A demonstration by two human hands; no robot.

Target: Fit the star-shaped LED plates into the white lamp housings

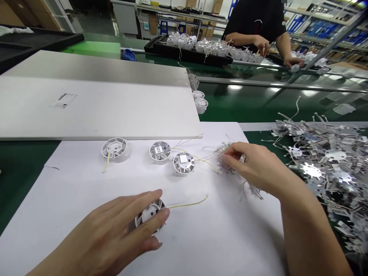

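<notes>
My left hand (115, 230) holds a small round white fan (148, 214) on the white sheet, index finger and thumb side around its rim. A yellow-white wire (186, 204) runs from that fan to the right. With fingertips pinched, my right hand (258, 165) reaches into a small heap of metal pieces with thin wires (225, 165); whatever sits between the fingertips is hidden. Left of the heap lie a fan with a white square on top (184, 163) and a fan with a printed label (160, 150). Farther left rests an open-faced fan (115, 148), its wire hanging forward.
A large pile of flat, spoked metal plates with wires (324, 165) covers the right side. A white board (115, 111) lies behind the sheet (86, 199), with several fans (201, 104) along its right edge. Across the bench, a co-worker (255, 23) handles parts beside a black tray (186, 53).
</notes>
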